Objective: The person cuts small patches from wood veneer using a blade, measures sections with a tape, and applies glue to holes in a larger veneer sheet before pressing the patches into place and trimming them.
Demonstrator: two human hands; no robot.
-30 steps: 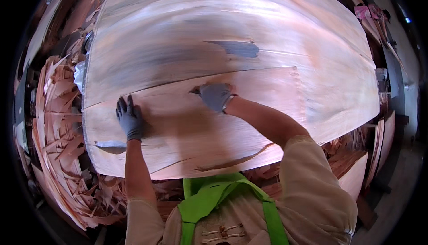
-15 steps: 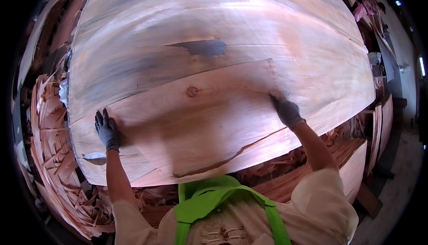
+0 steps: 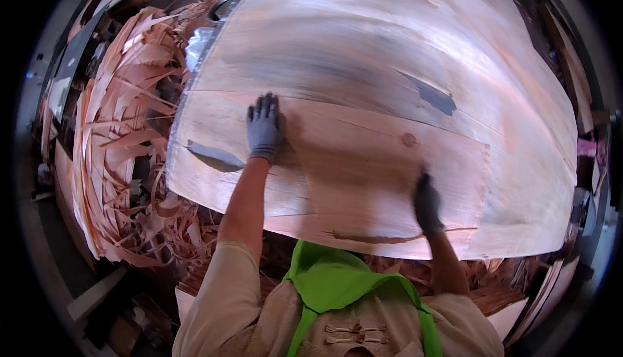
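A thin wooden veneer piece [image 3: 383,169] with a round knot [image 3: 408,139] lies over a broad stack of pale veneer sheets [image 3: 525,182]. My left hand [image 3: 265,130], in a grey glove, rests flat near the piece's left end, fingers stretched out. Over the piece's right part is my gloved right hand [image 3: 428,204], somewhat blurred, its fingers closed. Something dark and narrow points away from it; whether this is a tool or a fingertip I cannot make out. A long brown split [image 3: 396,237] runs along the near edge.
Grey gaps show in the top sheet, one at far right [image 3: 433,97] and one left of my forearm [image 3: 215,156]. Heaped veneer scraps [image 3: 117,136] lie left of the stack. More stacked wood [image 3: 493,298] is at the near right. A clear plastic wrap [image 3: 196,47] hangs at the left edge.
My view has turned to the left, so the sheets appear shifted right. My left hand still presses flat on the veneer. My right hand has moved nearer to me over the piece.
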